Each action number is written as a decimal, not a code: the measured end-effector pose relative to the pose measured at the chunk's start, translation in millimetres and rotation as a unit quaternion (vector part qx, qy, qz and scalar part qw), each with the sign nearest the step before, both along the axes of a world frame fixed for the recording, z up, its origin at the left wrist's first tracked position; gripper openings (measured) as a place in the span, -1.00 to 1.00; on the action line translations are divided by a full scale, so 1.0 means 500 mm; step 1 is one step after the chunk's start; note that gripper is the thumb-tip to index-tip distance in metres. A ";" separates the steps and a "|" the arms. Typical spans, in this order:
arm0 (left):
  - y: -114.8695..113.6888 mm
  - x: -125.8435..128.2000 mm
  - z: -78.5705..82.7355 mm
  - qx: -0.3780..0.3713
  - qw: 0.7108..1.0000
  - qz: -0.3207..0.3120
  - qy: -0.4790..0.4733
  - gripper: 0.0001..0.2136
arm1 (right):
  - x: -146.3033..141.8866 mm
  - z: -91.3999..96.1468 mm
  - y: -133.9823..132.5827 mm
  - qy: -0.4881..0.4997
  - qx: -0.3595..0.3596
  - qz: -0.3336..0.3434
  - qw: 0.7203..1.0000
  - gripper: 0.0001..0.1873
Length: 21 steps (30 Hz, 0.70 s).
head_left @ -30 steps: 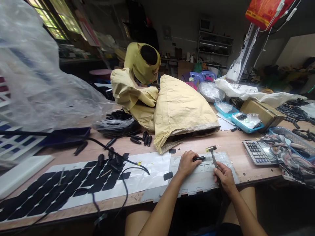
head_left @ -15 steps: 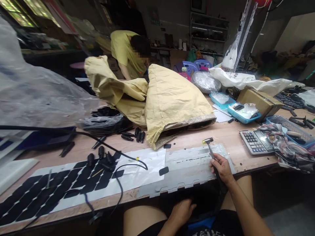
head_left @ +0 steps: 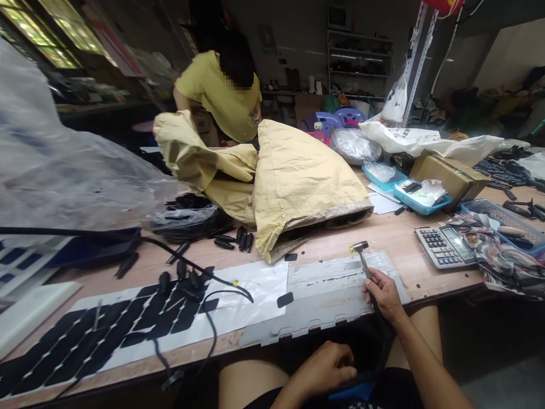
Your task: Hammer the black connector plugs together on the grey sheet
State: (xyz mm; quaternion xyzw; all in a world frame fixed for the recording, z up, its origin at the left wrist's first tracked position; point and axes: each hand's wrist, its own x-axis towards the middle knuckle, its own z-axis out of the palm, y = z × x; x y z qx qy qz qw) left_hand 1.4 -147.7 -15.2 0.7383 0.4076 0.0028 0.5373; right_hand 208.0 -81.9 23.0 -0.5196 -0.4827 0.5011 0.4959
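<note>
My right hand [head_left: 384, 292] is closed around the handle of a small hammer [head_left: 361, 255]. The hammer's metal head, with a yellow face, points up above a grey plastic sheet [head_left: 323, 304] along the table edge. Below that edge, over my lap, my left hand [head_left: 326, 366] has its fingers curled in; what they hold, if anything, is hidden. Left of the grey sheet lies a white sheet with black panels [head_left: 170, 318]. Several black connector-like parts [head_left: 187, 281] rest on it.
A large yellow-brown sack [head_left: 306, 182] stands mid-table, its mouth toward me. To the right are a calculator [head_left: 445, 247], a patterned cloth [head_left: 496, 255], blue trays [head_left: 421, 196] and a cardboard box [head_left: 451, 173]. A black cable [head_left: 149, 238] crosses the left side. Behind the sack is a person in yellow [head_left: 221, 94].
My left hand has risen slightly and moved right, its fingers now more curled. The right hand keeps the hammer almost still. Across the table, the person in yellow has straightened up somewhat.
</note>
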 end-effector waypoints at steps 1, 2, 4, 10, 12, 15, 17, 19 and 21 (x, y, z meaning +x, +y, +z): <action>0.015 -0.006 0.041 -0.032 0.997 -0.042 -0.055 -0.72 | 0.000 -0.002 0.001 -0.001 0.000 0.001 1.000 -0.53; 0.037 -0.012 0.078 -0.055 0.991 -0.060 -0.105 -0.68 | 0.000 -0.004 0.002 0.000 0.001 0.001 1.000 -0.53; 0.100 -0.021 0.135 -0.033 0.987 -0.004 -0.160 -0.67 | -0.001 -0.007 0.004 0.003 0.006 0.003 1.000 -0.52; 0.364 -0.051 0.119 0.352 0.845 0.400 0.038 -0.70 | -0.004 -0.006 0.001 -0.010 0.010 0.005 1.000 -0.56; 0.426 -0.064 0.082 0.369 0.803 0.451 0.125 -0.67 | -0.005 -0.007 0.000 -0.009 0.011 0.007 1.000 -0.59; 0.470 -0.085 0.034 0.349 0.796 0.458 0.185 -0.64 | -0.005 -0.013 0.001 -0.003 0.015 0.006 1.000 -0.63; 0.475 -0.096 0.018 0.345 0.801 0.450 0.193 -0.65 | -0.004 -0.019 0.002 0.005 0.016 0.006 1.000 -0.63; 0.472 -0.102 0.016 0.333 0.805 0.447 0.202 -0.64 | -0.003 -0.024 0.002 0.009 0.015 0.010 1.000 -0.63; 0.463 -0.102 0.027 0.308 0.808 0.454 0.214 -0.62 | -0.003 -0.025 0.001 0.010 0.012 0.012 1.000 -0.62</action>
